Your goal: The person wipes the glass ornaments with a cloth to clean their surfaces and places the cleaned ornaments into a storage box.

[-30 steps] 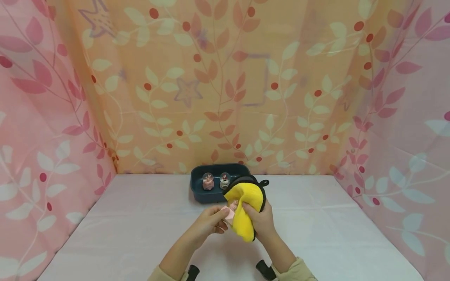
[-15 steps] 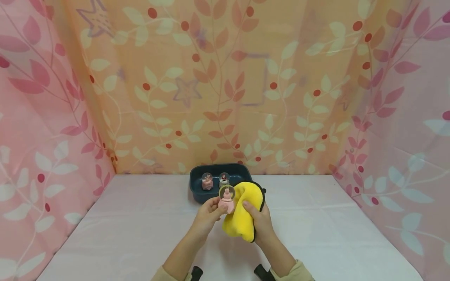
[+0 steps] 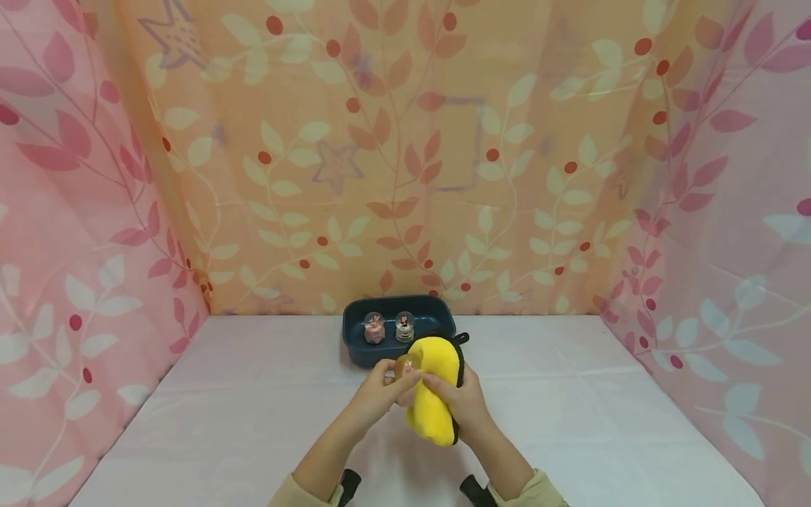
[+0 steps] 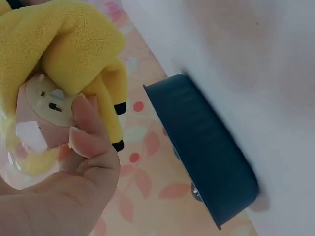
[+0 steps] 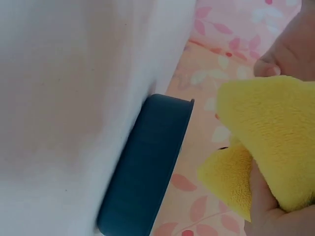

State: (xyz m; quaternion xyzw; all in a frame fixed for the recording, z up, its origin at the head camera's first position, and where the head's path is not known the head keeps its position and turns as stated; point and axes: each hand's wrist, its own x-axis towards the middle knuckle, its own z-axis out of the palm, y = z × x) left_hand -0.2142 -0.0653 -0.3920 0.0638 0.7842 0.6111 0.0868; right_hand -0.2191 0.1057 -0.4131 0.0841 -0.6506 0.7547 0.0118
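Note:
Near the middle of the head view, my left hand [image 3: 375,396] pinches a small pink-based snow globe [image 3: 407,363]. In the left wrist view, the globe's pale round underside [image 4: 45,101] faces the camera, with a dark slot in it, and its clear dome points left. My right hand [image 3: 467,401] grips a yellow plush cloth [image 3: 438,355] with black edging and a small black loop. The cloth is bunched up against the snow globe and hides part of it. In the right wrist view, folds of the yellow cloth [image 5: 273,123] cover most of my right fingers.
Beyond my hands, a dark blue rectangular tub [image 3: 355,352] stands on the white-covered table [image 3: 253,408]. Inside it are a pink snow globe [image 3: 374,329] and a white-based one [image 3: 405,328]. Floral curtains [image 3: 405,176] enclose the back and both sides.
The snow globe has turned: upright and uncovered half a second ago, it is now tilted and partly covered by the cloth. My right hand has moved slightly left with the cloth.

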